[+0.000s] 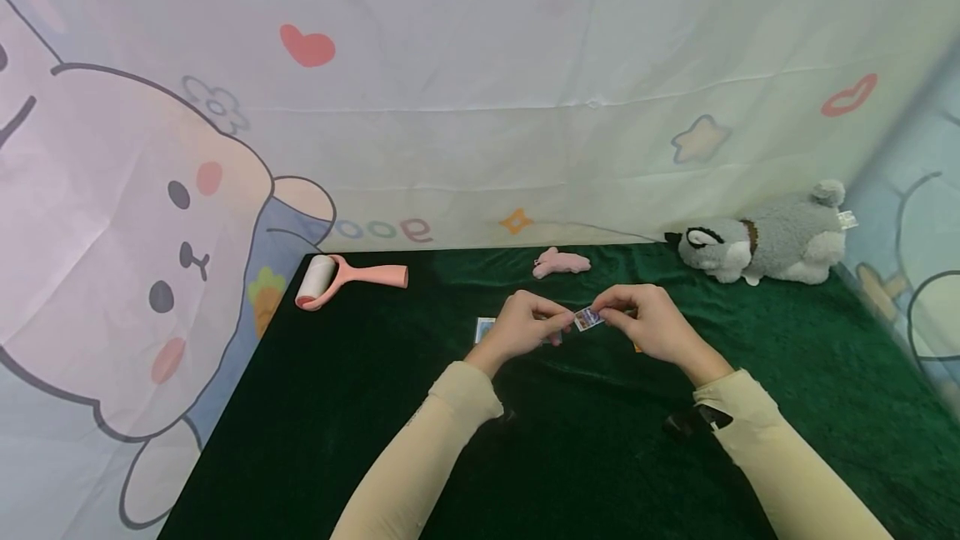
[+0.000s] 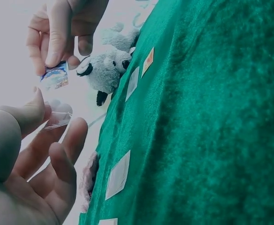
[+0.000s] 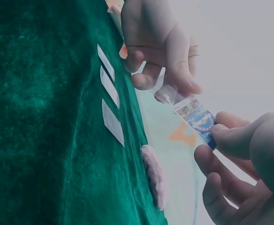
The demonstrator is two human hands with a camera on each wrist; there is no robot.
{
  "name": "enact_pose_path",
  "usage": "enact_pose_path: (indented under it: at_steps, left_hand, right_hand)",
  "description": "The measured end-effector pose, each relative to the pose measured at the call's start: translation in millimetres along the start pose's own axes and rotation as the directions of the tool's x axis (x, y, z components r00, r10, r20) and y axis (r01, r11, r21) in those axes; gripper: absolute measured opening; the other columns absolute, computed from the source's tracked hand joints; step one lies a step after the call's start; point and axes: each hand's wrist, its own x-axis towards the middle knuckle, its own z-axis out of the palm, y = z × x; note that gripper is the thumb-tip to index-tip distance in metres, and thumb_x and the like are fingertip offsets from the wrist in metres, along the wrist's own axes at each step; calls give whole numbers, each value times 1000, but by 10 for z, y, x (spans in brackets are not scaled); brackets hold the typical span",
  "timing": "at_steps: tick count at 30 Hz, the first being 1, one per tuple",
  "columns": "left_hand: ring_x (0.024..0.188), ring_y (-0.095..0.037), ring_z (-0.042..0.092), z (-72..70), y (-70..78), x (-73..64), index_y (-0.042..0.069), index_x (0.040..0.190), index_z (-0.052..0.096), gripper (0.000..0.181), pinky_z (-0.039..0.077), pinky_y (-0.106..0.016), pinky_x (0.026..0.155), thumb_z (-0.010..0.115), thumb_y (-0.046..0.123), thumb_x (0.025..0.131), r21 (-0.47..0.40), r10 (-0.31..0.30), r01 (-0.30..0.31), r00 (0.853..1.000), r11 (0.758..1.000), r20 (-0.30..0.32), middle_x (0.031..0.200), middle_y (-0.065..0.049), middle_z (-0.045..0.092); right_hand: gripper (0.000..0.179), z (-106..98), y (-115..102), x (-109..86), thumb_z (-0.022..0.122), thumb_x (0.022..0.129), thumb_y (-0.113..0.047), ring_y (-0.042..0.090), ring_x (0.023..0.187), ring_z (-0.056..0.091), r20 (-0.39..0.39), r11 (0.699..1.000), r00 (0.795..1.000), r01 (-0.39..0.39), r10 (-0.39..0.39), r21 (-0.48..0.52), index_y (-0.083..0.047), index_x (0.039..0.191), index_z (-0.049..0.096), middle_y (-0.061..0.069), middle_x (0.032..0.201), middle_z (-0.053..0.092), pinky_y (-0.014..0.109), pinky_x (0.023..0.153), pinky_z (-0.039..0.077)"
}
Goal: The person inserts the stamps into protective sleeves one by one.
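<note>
Above the green cloth, my left hand (image 1: 525,325) pinches a small clear plastic sleeve (image 2: 59,115) between thumb and fingers. Facing it, my right hand (image 1: 651,322) pinches one end of a small printed card (image 3: 195,119), blue with a colourful picture, like a stamp. The card's other end is close to the sleeve; whether it sits inside the sleeve's mouth I cannot tell. Below the hands, several small flat cards lie on the cloth, among them a pale card (image 2: 118,176) and an orange card (image 2: 147,62). In the head view the hands partly cover them.
A pink-handled lint roller (image 1: 367,275) lies at the back left of the green cloth (image 1: 360,440). Behind the hands is a small pink plush (image 1: 561,262). A grey plush animal (image 1: 780,233) lies at the back right against the printed curtain (image 1: 480,65).
</note>
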Motion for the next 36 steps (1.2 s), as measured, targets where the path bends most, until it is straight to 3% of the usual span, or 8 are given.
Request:
enact_pose_path:
  at_steps: [4, 8, 13, 17, 23, 30, 36]
  left_hand:
    - [69, -22, 70, 5, 30, -9, 8, 110, 81, 19, 53, -25, 61, 69, 21, 104, 8, 25, -25, 1000, 1000, -3, 94, -14, 77]
    - [67, -20, 70, 23, 44, -16, 10, 119, 77, 21, 55, -26, 62, 71, 21, 103, 11, 32, -32, 999, 999, -20, 96, -13, 77]
    - [69, -24, 71, 40, 53, -30, 11, 121, 75, 22, 56, -25, 61, 72, 20, 102, 75, 76, -72, 996, 995, -43, 100, -5, 77]
    - [71, -23, 70, 43, 63, -35, 10, 120, 77, 22, 55, -23, 62, 74, 21, 101, 161, 145, -137, 989, 977, -38, 102, -2, 75]
    - [71, -7, 64, 42, 59, -27, 8, 125, 75, 39, 55, -20, 64, 87, 20, 89, 272, 208, -199, 978, 942, -6, 109, -5, 73]
    - [77, -6, 61, 28, 71, -42, 7, 127, 73, 43, 54, -17, 68, 88, 14, 87, 362, 204, -201, 979, 910, 30, 114, -12, 71]
    - [77, -6, 61, 27, 63, -57, 12, 129, 72, 43, 53, -17, 69, 87, 17, 89, 416, 171, -163, 985, 895, 18, 117, -3, 71]
  right_hand:
    - [16, 6, -15, -12, 67, 102, -2, 17, 67, 57, 16, 999, 1000, -11, 11, 33, -11, 108, 78, 7, 104, 76, 29, 62, 51]
    - [15, 28, -18, -27, 68, 101, -1, 17, 76, 64, 6, 999, 1000, -27, 27, 30, -11, 109, 77, 8, 105, 76, 30, 66, 55]
    - [13, 60, -7, -37, 72, 99, -3, 17, 86, 70, -17, 998, 998, -60, 60, 36, -10, 108, 76, 7, 103, 76, 31, 75, 58]
    - [10, 55, -16, -48, 74, 98, -6, 18, 76, 66, -22, 993, 996, -90, 92, 70, -8, 108, 76, 8, 98, 75, 28, 62, 54]
    - [11, 48, -12, -48, 74, 99, -7, 24, 69, 63, -19, 989, 992, -119, 121, 88, -6, 109, 76, 9, 94, 75, 27, 51, 47]
    - [14, 45, -4, -47, 70, 101, -5, 32, 83, 71, 10, 988, 994, -110, 110, 112, -4, 113, 75, 12, 101, 76, 27, 63, 55]
    - [19, 35, -15, -60, 63, 104, -1, 27, 93, 74, 61, 984, 994, -96, 88, 153, 0, 120, 74, 17, 112, 73, 35, 79, 62]
